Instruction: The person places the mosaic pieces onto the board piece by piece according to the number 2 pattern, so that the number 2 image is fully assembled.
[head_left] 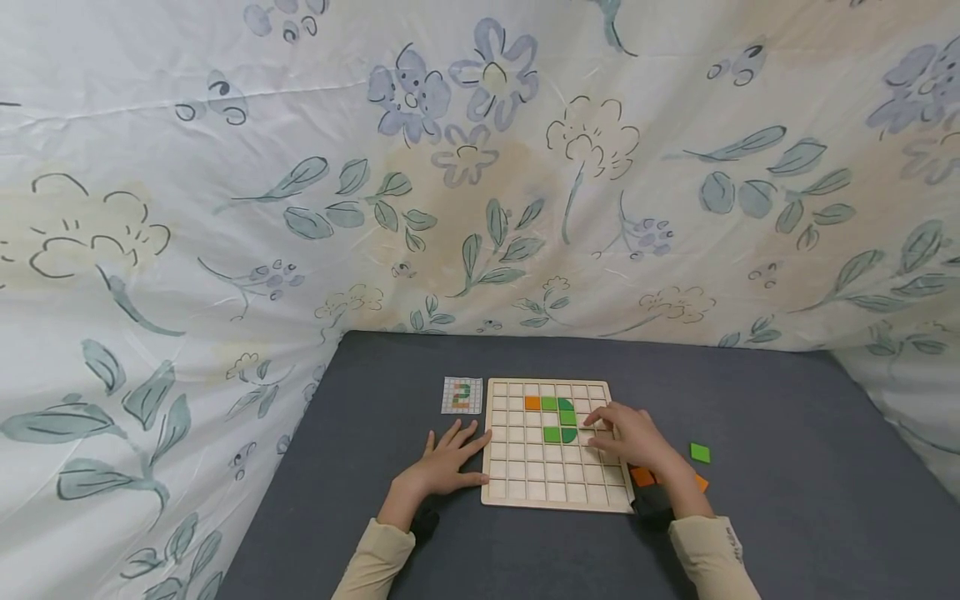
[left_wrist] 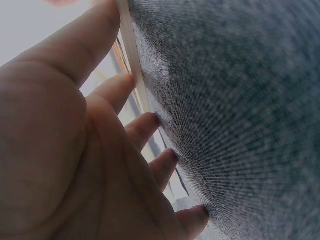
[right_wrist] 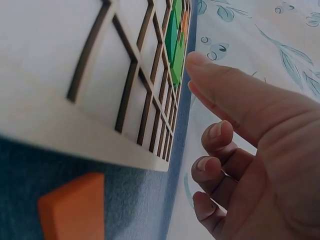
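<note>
A wooden grid board (head_left: 510,493) lies on the table. In its upper middle cells sit an orange square tile (head_left: 532,403), several light green square tiles (head_left: 567,418) and two dark green rounded tiles (head_left: 569,435). My left hand (head_left: 441,468) touches the board's left edge with spread fingertips; the left wrist view shows the thumb (left_wrist: 95,35) along that edge. Just right of the green tiles, my right hand (head_left: 633,437) hovers over the board. Its thumb (right_wrist: 225,82) is extended and the other fingers are loosely bent, with no tile showing in the right wrist view.
A small printed pattern card (head_left: 462,396) lies left of the board. Orange tiles (head_left: 642,477) lie by the board's lower right corner, partly behind the right wrist. A light green tile (head_left: 700,452) lies farther right on the dark tabletop (head_left: 787,500). Floral cloth (head_left: 480,208) hangs behind.
</note>
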